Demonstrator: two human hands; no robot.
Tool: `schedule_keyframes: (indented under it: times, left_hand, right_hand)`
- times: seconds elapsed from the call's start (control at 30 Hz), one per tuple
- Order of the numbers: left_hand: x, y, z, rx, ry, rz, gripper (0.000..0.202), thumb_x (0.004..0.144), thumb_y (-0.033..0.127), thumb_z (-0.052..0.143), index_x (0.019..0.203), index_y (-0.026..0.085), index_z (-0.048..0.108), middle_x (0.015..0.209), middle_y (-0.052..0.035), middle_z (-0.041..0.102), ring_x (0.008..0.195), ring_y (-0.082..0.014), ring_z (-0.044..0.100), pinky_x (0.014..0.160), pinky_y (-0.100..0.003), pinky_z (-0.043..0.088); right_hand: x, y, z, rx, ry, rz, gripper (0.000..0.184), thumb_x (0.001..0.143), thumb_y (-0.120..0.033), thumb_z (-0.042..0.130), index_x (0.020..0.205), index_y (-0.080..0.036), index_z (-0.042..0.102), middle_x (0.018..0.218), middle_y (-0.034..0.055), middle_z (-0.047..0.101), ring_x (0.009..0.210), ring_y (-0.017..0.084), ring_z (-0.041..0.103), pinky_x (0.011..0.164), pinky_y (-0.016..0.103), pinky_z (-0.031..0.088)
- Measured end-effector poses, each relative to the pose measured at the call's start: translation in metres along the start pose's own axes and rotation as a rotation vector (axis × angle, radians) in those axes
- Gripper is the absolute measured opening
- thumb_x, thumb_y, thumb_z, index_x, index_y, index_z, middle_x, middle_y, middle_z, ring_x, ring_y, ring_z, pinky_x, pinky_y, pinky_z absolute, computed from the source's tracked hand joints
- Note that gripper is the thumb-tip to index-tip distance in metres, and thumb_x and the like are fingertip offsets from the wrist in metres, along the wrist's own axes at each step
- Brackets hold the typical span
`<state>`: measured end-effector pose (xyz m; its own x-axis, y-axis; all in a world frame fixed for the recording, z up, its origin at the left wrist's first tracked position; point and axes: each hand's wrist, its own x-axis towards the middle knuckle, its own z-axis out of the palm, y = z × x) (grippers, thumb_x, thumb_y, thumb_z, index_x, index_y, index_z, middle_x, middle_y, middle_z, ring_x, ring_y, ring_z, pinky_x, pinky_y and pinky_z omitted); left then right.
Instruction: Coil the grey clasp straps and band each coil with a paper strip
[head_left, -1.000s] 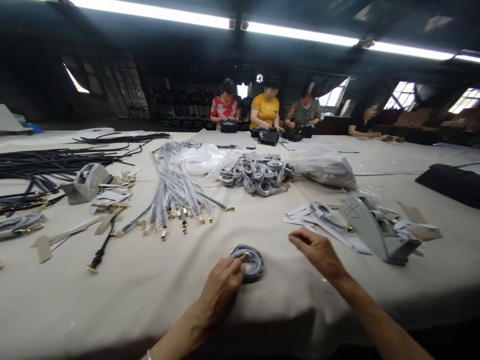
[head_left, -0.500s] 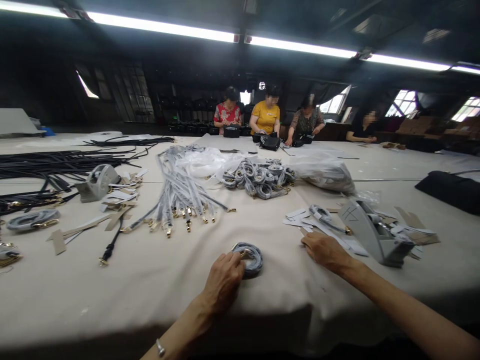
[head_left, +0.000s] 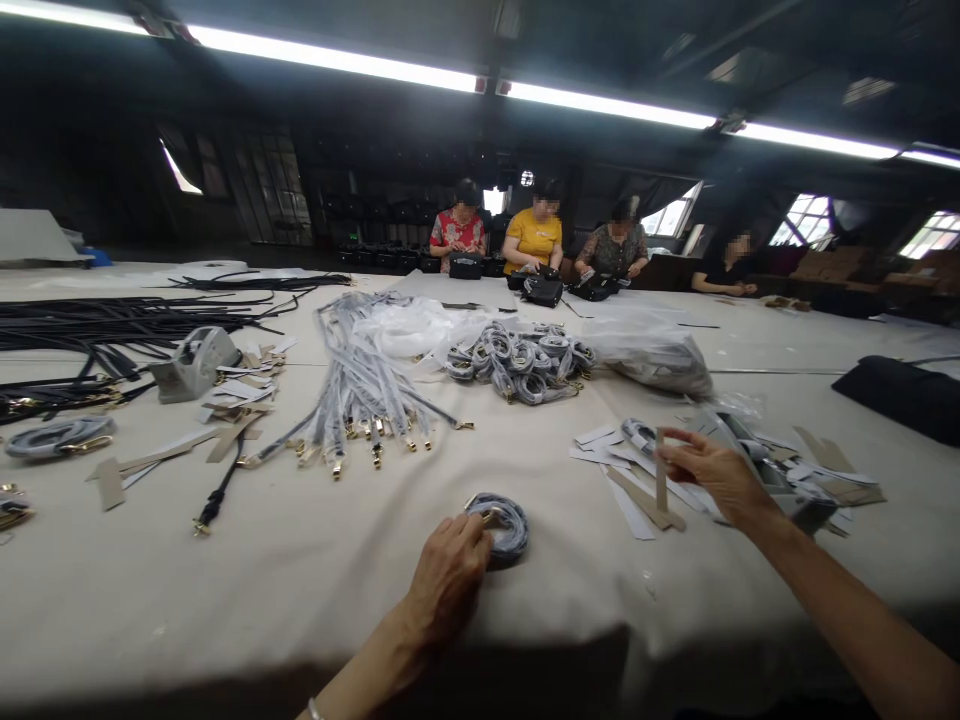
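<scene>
My left hand rests on the cloth-covered table with its fingers closed on a coiled grey strap, pinning it down. My right hand is raised a little above a scatter of paper strips and pinches one narrow brown strip that hangs upright from its fingers. Just behind that hand stands a grey tape dispenser.
A bundle of straight grey straps with gold clips and a pile of coiled straps lie mid-table, beside clear plastic bags. Black straps and a second dispenser lie left. Several people work at the far end.
My right hand has moved right from near the coil to the paper strips and lifted one brown strip. My left hand has stayed on the coiled strap.
</scene>
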<state>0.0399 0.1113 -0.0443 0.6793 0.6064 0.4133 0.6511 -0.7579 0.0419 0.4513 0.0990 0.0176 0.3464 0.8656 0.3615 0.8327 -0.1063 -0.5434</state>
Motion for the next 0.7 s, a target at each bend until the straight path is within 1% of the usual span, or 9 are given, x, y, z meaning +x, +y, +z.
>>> schedule_keyframes:
  times: [0.03, 0.1, 0.17, 0.2, 0.3, 0.4, 0.53, 0.63, 0.7]
  left_hand:
    - [0.0, 0.0, 0.001, 0.001, 0.004, 0.004, 0.024, 0.088, 0.003, 0.045, 0.082, 0.019, 0.062, 0.088, -0.0049, 0.065, 0.078, -0.0226, 0.059, 0.071, -0.034, 0.043]
    - [0.0, -0.001, 0.003, -0.003, 0.018, 0.004, 0.023, 0.087, 0.003, 0.045, 0.081, 0.019, 0.061, 0.087, -0.0049, 0.065, 0.078, -0.0227, 0.059, 0.07, -0.034, 0.043]
    - [-0.001, -0.001, 0.004, -0.014, 0.031, -0.001, 0.022, 0.087, 0.003, 0.046, 0.081, 0.019, 0.061, 0.087, -0.005, 0.064, 0.077, -0.0226, 0.059, 0.07, -0.034, 0.043]
    - [-0.001, -0.001, 0.005, -0.018, 0.034, -0.003, 0.022, 0.086, 0.003, 0.046, 0.081, 0.019, 0.06, 0.087, -0.005, 0.064, 0.077, -0.0226, 0.059, 0.07, -0.034, 0.043]
    - [0.0, -0.002, 0.006, -0.017, 0.032, 0.0, 0.021, 0.086, 0.002, 0.048, 0.081, 0.019, 0.06, 0.086, -0.0046, 0.064, 0.077, -0.0224, 0.059, 0.07, -0.033, 0.043]
    - [0.0, -0.001, 0.007, -0.006, 0.034, 0.005, 0.02, 0.084, 0.002, 0.05, 0.08, 0.019, 0.059, 0.086, -0.004, 0.064, 0.077, -0.0221, 0.059, 0.07, -0.033, 0.042]
    - [0.0, -0.001, 0.008, -0.01, 0.047, -0.002, 0.019, 0.082, 0.002, 0.053, 0.078, 0.019, 0.059, 0.085, -0.0038, 0.064, 0.076, -0.0213, 0.059, 0.069, -0.032, 0.041]
    - [0.0, -0.002, 0.001, -0.098, 0.034, -0.052, 0.017, 0.082, 0.004, 0.054, 0.079, 0.019, 0.061, 0.087, -0.0043, 0.065, 0.078, -0.0211, 0.059, 0.07, -0.031, 0.041]
    - [0.0, -0.004, -0.009, -0.218, 0.029, -0.143, 0.014, 0.082, 0.008, 0.055, 0.081, 0.019, 0.064, 0.087, -0.0044, 0.064, 0.079, -0.0208, 0.058, 0.07, -0.031, 0.041]
  right_hand:
    - [0.005, -0.001, 0.001, -0.073, -0.022, 0.005, 0.036, 0.087, -0.04, 0.057, 0.111, -0.015, 0.068, 0.091, 0.0137, 0.075, 0.074, 0.027, 0.07, 0.068, 0.042, 0.058]
    - [0.011, -0.007, 0.012, -0.23, -0.082, -0.024, 0.026, 0.087, -0.029, 0.059, 0.105, -0.016, 0.07, 0.1, 0.0164, 0.073, 0.086, 0.03, 0.069, 0.078, 0.047, 0.055]
    - [0.016, -0.017, 0.031, -0.359, -0.188, -0.09, 0.02, 0.091, -0.023, 0.057, 0.106, -0.017, 0.069, 0.11, 0.014, 0.07, 0.101, 0.028, 0.065, 0.09, 0.048, 0.051]
    - [0.019, -0.022, 0.042, -0.414, -0.257, -0.119, 0.018, 0.092, -0.023, 0.058, 0.105, -0.017, 0.069, 0.11, 0.0114, 0.069, 0.103, 0.026, 0.064, 0.092, 0.047, 0.05]
    - [0.028, -0.036, 0.072, -0.563, -0.437, -0.15, 0.018, 0.094, -0.03, 0.063, 0.103, -0.014, 0.066, 0.104, 0.0058, 0.068, 0.096, 0.021, 0.066, 0.088, 0.043, 0.053]
    - [0.037, -0.045, 0.086, -0.677, -0.515, -0.142, 0.023, 0.095, -0.033, 0.062, 0.107, -0.014, 0.065, 0.106, 0.0064, 0.067, 0.093, 0.02, 0.066, 0.084, 0.041, 0.056]
    - [0.036, -0.05, 0.085, -0.75, -0.482, -0.119, 0.024, 0.095, -0.034, 0.062, 0.107, -0.013, 0.064, 0.107, 0.0072, 0.067, 0.095, 0.021, 0.066, 0.085, 0.042, 0.055]
    - [0.031, -0.053, 0.079, -0.728, -0.374, -0.078, 0.023, 0.095, -0.035, 0.061, 0.102, -0.014, 0.066, 0.105, 0.0068, 0.068, 0.097, 0.021, 0.065, 0.089, 0.044, 0.053]
    - [0.03, -0.056, 0.074, -0.665, -0.287, -0.054, 0.022, 0.097, -0.033, 0.056, 0.099, -0.015, 0.069, 0.106, 0.0075, 0.07, 0.1, 0.022, 0.065, 0.092, 0.043, 0.05]
